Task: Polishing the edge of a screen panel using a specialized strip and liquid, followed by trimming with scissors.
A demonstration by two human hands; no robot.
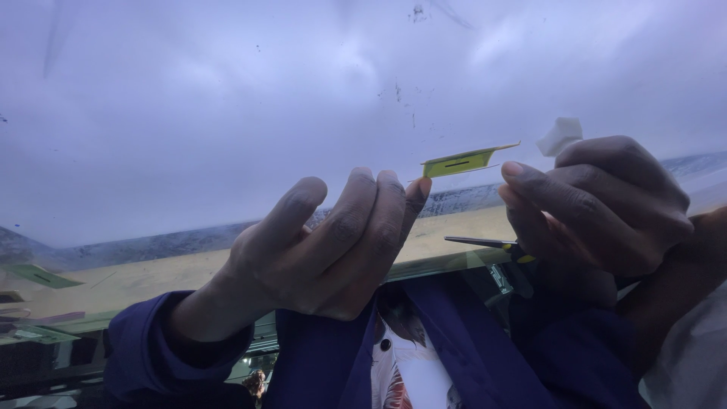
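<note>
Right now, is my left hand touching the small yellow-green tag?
Touching. The head view shows the left hand with its fingertips pinching one end of the yellow-green tag.

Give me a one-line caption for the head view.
Left hand pinches a small green tag over a pale worktop; right hand holds scissors.

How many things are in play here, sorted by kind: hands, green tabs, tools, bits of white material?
Hands: 2, the left hand and the right hand
Green tabs: 2, the green tab at the left hand's fingertips and another green tab lying at the far left
Dark pointed tool with yellow marks under the right hand: 1
White scrap above the right hand: 1
Total: 6
</note>
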